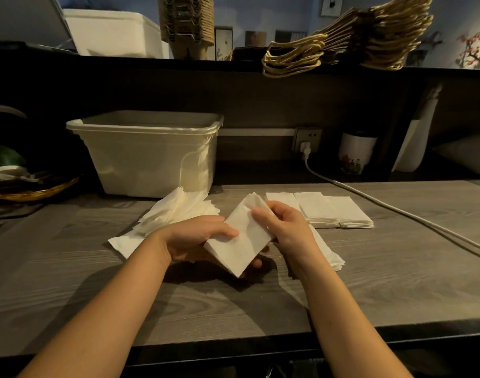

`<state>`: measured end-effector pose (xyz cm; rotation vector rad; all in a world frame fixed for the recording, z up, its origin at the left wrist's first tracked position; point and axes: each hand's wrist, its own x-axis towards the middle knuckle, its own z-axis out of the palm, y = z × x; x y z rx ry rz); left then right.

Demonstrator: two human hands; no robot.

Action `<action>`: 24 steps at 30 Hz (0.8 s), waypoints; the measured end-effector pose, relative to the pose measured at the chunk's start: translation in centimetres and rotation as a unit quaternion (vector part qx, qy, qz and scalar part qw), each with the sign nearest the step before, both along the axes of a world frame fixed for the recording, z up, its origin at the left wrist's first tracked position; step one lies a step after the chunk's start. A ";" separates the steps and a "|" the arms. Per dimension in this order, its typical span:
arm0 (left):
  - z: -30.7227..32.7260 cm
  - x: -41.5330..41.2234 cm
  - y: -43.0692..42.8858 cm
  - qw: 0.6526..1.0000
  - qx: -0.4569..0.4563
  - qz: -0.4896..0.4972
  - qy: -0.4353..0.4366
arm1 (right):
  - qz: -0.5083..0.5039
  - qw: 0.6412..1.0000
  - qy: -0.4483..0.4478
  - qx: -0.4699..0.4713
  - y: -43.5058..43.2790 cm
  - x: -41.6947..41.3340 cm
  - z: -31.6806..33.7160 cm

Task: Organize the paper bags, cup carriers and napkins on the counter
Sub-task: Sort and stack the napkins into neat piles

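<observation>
Ok, both hands hold 1 napkin stack (241, 241) off the counter (97, 282), mid-front. L hand (198, 238) grips its near-left end, thumb on top, fingers under; R hand (285, 230) pinches the far-right edge. The stack is tilted. Just behind L hand: loose pile (176, 211) of napkins, fanned, reaching the bin (148, 156) (white plastic, back-left). Back-right of R hand: neat stacks (328, 211) in a row. By R wrist: flat napkins (323, 249), partly hidden. A cable (397, 211) runs from the socket (307, 139) on the back wall across the counter's right side, clear of the napkins. A cup (356, 152) sits right of the socket, a basket (28, 190) w/ misc items far left. Upper shelf: bags (356, 36) w/ twine handles on the right, carriers (187, 23) stacked centre-left, white box (110, 31) on the left. Counter is grey wood-grain; room dim.
</observation>
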<state>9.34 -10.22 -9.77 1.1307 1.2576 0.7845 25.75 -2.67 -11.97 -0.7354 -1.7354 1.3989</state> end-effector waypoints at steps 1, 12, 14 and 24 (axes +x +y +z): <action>-0.1 0.1 0.3 0.998 0.025 0.036 0.042 | -0.020 1.000 0.011 -0.007 0.2 0.0 0.0; -0.6 0.0 1.2 0.910 0.266 0.166 0.271 | -0.062 0.997 -0.027 0.029 1.0 -0.1 -0.6; -0.6 -0.6 1.2 0.893 0.276 0.171 0.312 | -0.065 0.996 -0.051 0.041 1.0 -0.2 -0.7; -1.8 -1.7 1.5 0.864 0.234 0.095 0.436 | -0.048 0.977 -0.193 0.078 1.1 -0.2 -1.0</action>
